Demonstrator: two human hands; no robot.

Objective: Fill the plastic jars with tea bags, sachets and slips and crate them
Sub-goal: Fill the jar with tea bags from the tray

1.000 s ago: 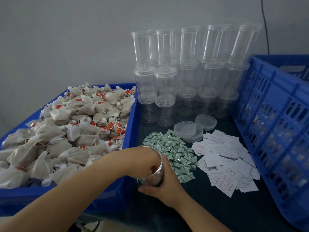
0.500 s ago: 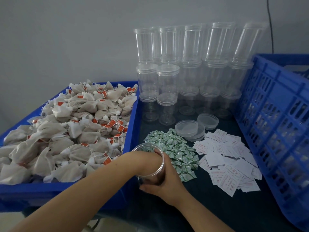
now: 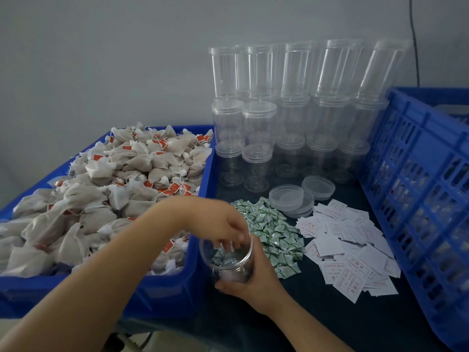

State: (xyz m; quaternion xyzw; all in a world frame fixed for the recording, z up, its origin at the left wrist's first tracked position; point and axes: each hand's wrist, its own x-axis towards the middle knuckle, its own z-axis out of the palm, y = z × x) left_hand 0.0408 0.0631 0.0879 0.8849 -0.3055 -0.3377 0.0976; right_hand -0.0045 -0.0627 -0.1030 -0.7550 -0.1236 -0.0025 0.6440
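Observation:
My right hand (image 3: pixel 256 278) grips a clear plastic jar (image 3: pixel 229 262) from its lower right side, at the table's front next to the bin's corner. My left hand (image 3: pixel 220 222) hovers over the jar's mouth with its fingertips dipping just inside the rim; nothing shows between the fingers. Something pale lies at the jar's bottom, blurred through the wall. Tea bags (image 3: pixel 127 179) with red tags are heaped in a blue bin (image 3: pixel 162 295) on the left. Green sachets (image 3: pixel 274 232) lie in a pile beside the jar, and white printed slips (image 3: pixel 350 255) lie to their right.
Stacked empty jars (image 3: pixel 258 128) stand along the back wall. Three loose clear lids (image 3: pixel 286 196) lie in front of them. A tall blue slotted crate (image 3: pixel 416 174) closes off the right side. The table has a dark cloth cover (image 3: pixel 330 321).
My left hand has risen from deep inside the jar to its rim. My right hand keeps hold of the jar in about the same place.

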